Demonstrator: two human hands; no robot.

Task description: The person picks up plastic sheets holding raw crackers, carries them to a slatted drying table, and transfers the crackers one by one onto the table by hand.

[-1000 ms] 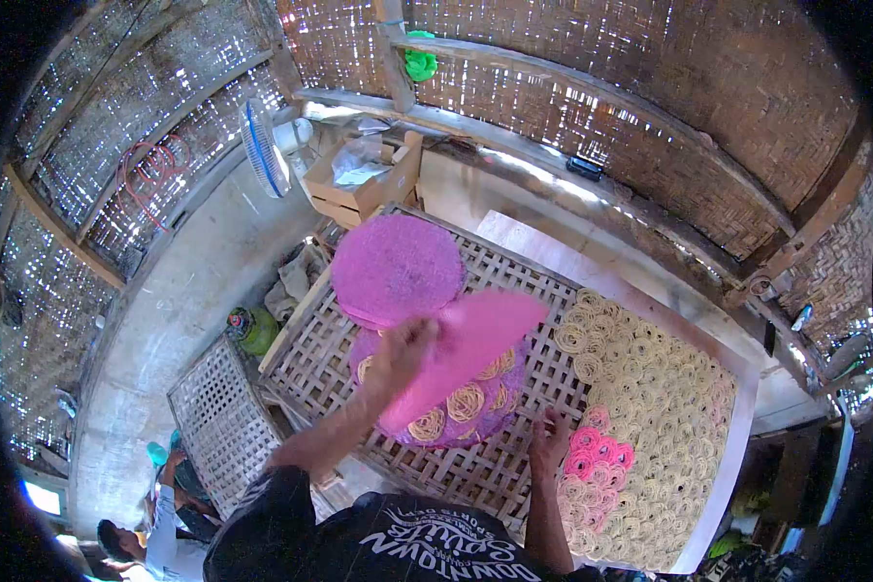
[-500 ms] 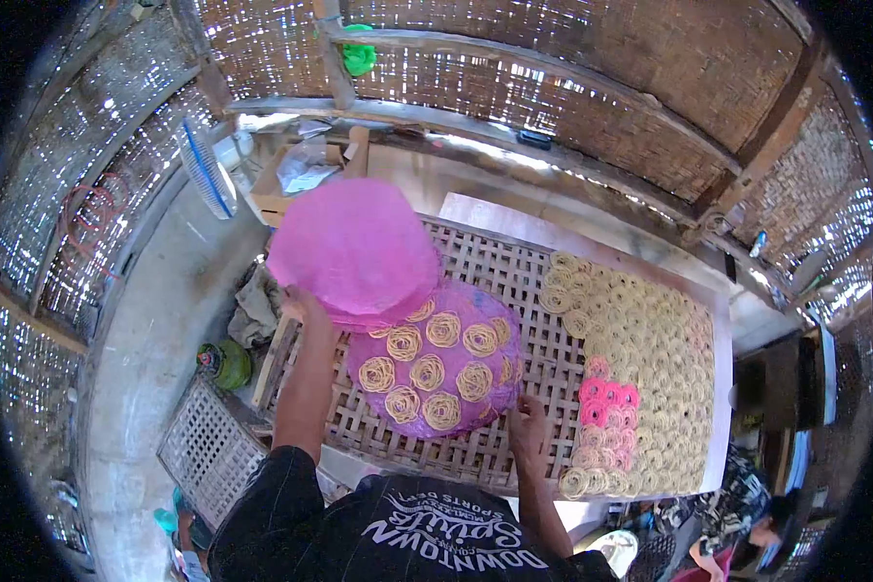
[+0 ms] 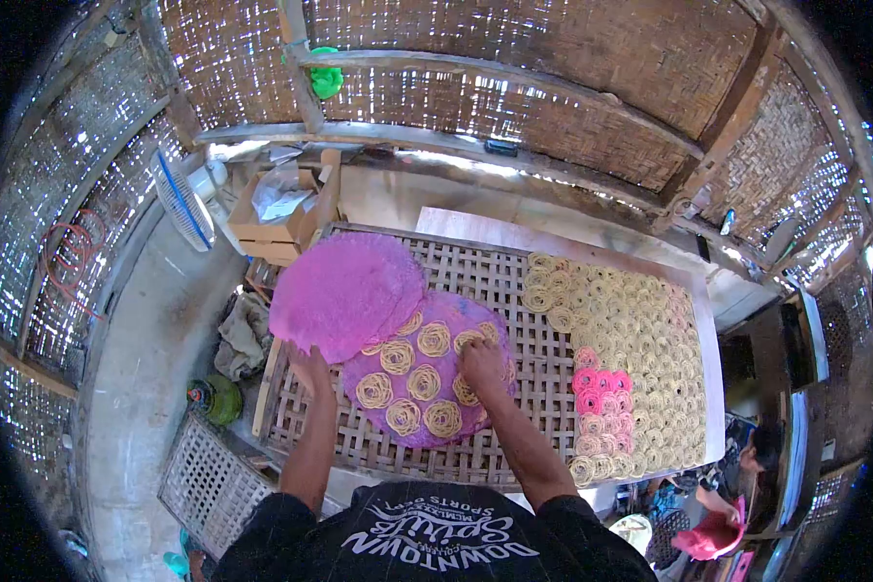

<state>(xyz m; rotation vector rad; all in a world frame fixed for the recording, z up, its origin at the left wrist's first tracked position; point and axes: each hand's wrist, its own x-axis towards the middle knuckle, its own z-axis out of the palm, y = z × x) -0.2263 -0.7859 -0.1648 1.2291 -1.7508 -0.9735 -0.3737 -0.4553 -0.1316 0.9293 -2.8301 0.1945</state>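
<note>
A pink round sheet (image 3: 349, 291) lies tilted over the upper left part of a purple round sheet (image 3: 398, 373). Pale yellow coils of thin strands (image 3: 423, 382) are spread over the purple one. At the lower left edge of the pink sheet is my left hand (image 3: 310, 371), its fingers closed at the rim and partly hidden there. My right hand (image 3: 482, 369) reaches down onto the right side of the purple sheet, fingers pinched together on a coil that they mostly cover. Both sheets rest on a woven slatted rack (image 3: 543, 398).
Rows of pale coils (image 3: 650, 369), with a few bright pink ones (image 3: 601, 391), fill the rack's right side. A fan (image 3: 182, 201) and a cardboard box (image 3: 272, 228) stand at the back left. A green gas cylinder (image 3: 218, 398) is left of the rack; a person's pink cloth (image 3: 708, 529) shows lower right.
The pink sheet has come down lower over the purple one, with my left hand still at its edge. My right hand has moved from the purple sheet's right edge up onto the coils.
</note>
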